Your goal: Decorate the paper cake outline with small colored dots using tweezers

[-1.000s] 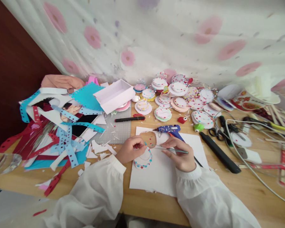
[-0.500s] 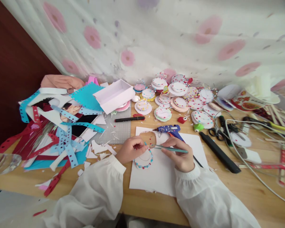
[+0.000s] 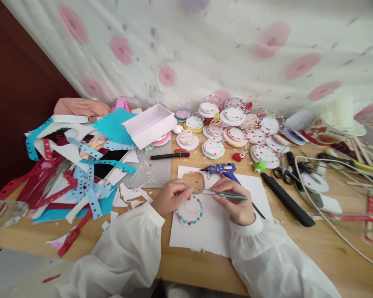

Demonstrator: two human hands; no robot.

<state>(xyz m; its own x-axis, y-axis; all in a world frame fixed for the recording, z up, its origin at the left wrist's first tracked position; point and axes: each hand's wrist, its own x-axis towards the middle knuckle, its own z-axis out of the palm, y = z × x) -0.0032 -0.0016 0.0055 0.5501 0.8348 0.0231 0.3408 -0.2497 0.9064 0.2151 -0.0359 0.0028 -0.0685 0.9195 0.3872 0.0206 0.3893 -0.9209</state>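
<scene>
My left hand (image 3: 173, 195) is closed in a pinch at the upper edge of a ring dotted with small blue and red pieces (image 3: 189, 223). A thin loop shows inside this ring, which hangs just below my fingertips over a white sheet (image 3: 205, 238). My right hand (image 3: 234, 200) grips teal tweezers (image 3: 231, 195) like a pen, their tips pointing left toward my left fingertips. Whether the tips hold a tiny piece is too small to tell. Behind the fingers, small red bits lie on bare wood inside a cut-out (image 3: 194, 182) at the sheet's top.
A blue glue gun (image 3: 220, 168) lies behind my right hand. Decorated paper discs (image 3: 213, 149) crowd the back. Paper scraps (image 3: 87, 178) and a white box (image 3: 151, 124) are at left. To the right are scissors (image 3: 284, 174), a black stick (image 3: 287, 199) and a white cable (image 3: 320, 217).
The dotted ring has turned and shifted slightly right, showing more of its right side. The tweezer tips have drawn back a little to the right from my left fingertips.
</scene>
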